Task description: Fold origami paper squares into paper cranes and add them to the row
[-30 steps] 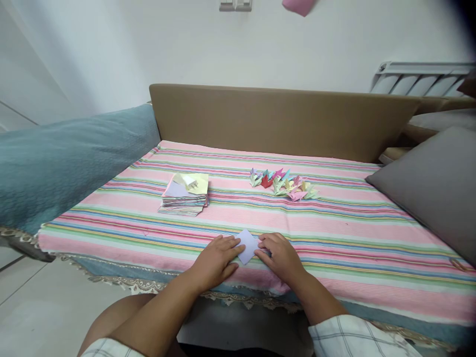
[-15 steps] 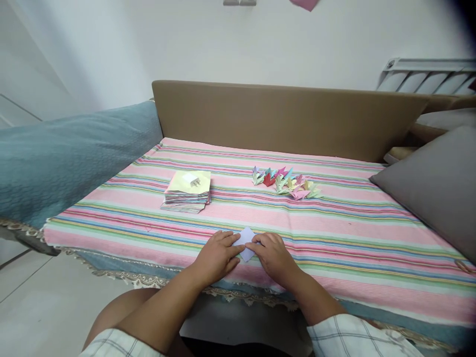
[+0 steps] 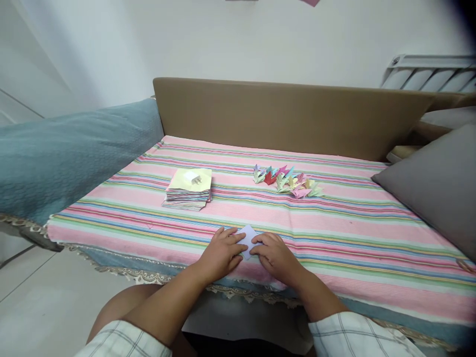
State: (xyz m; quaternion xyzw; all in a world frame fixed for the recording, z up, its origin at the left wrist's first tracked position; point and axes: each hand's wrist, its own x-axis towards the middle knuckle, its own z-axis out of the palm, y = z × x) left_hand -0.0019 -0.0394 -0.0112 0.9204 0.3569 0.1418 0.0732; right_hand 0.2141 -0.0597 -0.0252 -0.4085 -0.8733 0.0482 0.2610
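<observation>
A small pale lavender piece of folded origami paper [image 3: 248,239] lies as a diamond on the striped cloth, near the front edge of the seat. My left hand [image 3: 222,253] rests over its left corner, with outstretched fingers lying flat on the paper and cloth. At the right corner my right hand [image 3: 274,255] has its thumb and index finger closed on the paper's edge, the other fingers curled. Fingers cover both side corners, while the top and bottom points show.
A stack of square paper [image 3: 188,197] stands to the left, a white plug adapter [image 3: 192,177] on top. Several folded paper cranes [image 3: 284,181] sit in a cluster farther back. A grey cushion [image 3: 439,188] is at right, a brown backrest [image 3: 282,116] behind.
My right thumb and index finger have shifted slightly outward from the paper's middle toward its right side. My left hand stays on the left corner. The camera view has tilted slightly.
</observation>
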